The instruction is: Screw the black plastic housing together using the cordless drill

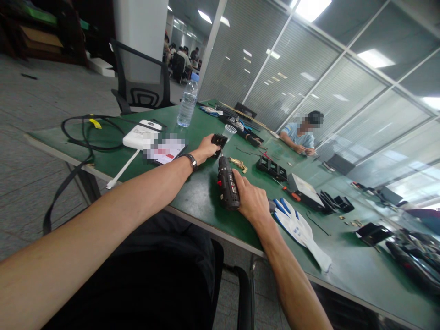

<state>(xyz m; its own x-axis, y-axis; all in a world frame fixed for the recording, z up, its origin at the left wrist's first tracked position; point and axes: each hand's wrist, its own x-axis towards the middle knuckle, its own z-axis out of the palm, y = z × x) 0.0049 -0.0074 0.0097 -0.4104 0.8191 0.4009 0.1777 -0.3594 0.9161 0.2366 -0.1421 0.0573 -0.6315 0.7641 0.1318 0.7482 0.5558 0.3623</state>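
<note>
My right hand (252,200) grips a black cordless screwdriver (228,187) with a red switch, its bit aimed at a small black part (219,140). My left hand (207,148) holds that part down on the green table (192,192). I wear a dark watch on the left wrist. A pile of brass-coloured screws (239,163) lies just right of the tool's tip.
A white and blue glove (299,227) lies by my right wrist. A black tray (272,167), a red-handled screwdriver (288,191), a plastic cup (228,131), a water bottle (188,101), a white power bank (141,134) and black cables (82,137) sit around. Another person (299,135) works at the far side.
</note>
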